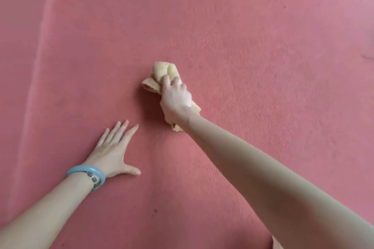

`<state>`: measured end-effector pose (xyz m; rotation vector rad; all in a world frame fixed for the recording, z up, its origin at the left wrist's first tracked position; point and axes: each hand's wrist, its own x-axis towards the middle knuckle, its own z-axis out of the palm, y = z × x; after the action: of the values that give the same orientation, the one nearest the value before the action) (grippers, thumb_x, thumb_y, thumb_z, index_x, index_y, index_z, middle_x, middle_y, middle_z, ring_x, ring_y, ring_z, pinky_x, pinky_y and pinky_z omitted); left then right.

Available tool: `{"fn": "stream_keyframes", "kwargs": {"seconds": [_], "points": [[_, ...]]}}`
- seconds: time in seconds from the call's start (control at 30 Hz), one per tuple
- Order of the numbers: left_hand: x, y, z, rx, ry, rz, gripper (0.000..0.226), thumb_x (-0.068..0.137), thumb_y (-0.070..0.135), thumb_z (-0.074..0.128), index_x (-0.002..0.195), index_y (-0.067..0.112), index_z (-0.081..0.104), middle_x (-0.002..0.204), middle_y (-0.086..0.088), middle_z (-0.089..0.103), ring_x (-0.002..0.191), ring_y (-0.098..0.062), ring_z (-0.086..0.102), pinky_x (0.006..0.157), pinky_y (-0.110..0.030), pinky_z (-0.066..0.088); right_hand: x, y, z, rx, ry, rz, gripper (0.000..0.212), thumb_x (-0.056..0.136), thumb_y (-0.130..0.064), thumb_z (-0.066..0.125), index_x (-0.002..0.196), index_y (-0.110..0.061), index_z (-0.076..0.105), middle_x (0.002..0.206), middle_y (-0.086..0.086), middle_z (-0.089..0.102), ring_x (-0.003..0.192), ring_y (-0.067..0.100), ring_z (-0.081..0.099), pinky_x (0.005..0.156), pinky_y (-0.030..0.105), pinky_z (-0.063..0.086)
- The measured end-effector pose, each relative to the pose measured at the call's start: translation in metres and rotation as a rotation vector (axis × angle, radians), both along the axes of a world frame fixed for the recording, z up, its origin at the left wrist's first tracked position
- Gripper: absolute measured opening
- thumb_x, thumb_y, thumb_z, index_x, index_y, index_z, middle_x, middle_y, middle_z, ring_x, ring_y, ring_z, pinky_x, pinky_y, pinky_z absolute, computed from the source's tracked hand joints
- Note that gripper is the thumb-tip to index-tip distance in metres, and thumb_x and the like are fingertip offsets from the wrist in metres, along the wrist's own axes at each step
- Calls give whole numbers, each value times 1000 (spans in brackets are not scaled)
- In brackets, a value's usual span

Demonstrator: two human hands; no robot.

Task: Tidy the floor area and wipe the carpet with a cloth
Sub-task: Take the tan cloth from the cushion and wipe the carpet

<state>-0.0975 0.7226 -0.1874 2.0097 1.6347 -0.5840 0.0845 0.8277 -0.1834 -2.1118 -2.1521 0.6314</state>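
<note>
A pink-red carpet [253, 50] fills the whole view. A crumpled yellow cloth [162, 72] lies bunched on it near the middle. My right hand [175, 99] presses down on the cloth with its fingers curled over it, and the arm reaches in from the lower right. My left hand [114, 148] rests flat on the carpet to the lower left of the cloth, fingers spread, holding nothing. A pale blue bangle [86, 170] and a beaded bracelet sit on the left wrist.
A long raised fold or seam [38, 62] runs down the carpet along the left side. A small dark speck [155, 210] marks the carpet near the bottom, and a faint crease [367, 57] shows at the right edge.
</note>
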Motion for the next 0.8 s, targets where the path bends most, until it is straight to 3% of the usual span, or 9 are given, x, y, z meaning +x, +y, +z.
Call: {"fn": "stream_keyframes", "kwargs": {"seconds": [0.13,0.2,0.37,0.47,0.8], "points": [[4,8,14,95,-1,-3,127,58,70,70,148,29,-10,158,3,-13,139,-8,-23,111,-28,-15,-45,-6,4,-24,73,512,34,94,-13,36,128,-12,38,124,15,44,106,36,50,67,39,40],[5,14,19,122,14,1,123,60,70,69,145,36,-13,157,5,-15,141,-10,-22,111,-27,-16,-37,8,3,-57,82,641,35,94,-15,39,129,-12,37,122,15,45,105,36,52,67,38,39],[20,40,34,121,49,-22,117,64,72,64,136,46,-24,147,11,-32,136,-9,-31,115,-31,-13,40,77,6,-132,77,418,30,93,-15,39,123,-10,37,118,17,46,102,40,57,68,40,38],[42,61,42,160,43,-8,120,65,71,65,139,40,-23,149,10,-29,138,-9,-28,115,-31,-13,112,101,6,-127,24,349,28,93,-14,34,121,-8,37,117,20,46,102,42,56,71,41,37],[101,103,58,116,83,179,115,68,65,67,148,36,-10,158,3,-13,144,-15,-15,116,-33,-6,323,135,6,-55,-101,-232,27,94,-17,26,117,-6,36,111,26,46,98,47,54,71,46,39]]}}
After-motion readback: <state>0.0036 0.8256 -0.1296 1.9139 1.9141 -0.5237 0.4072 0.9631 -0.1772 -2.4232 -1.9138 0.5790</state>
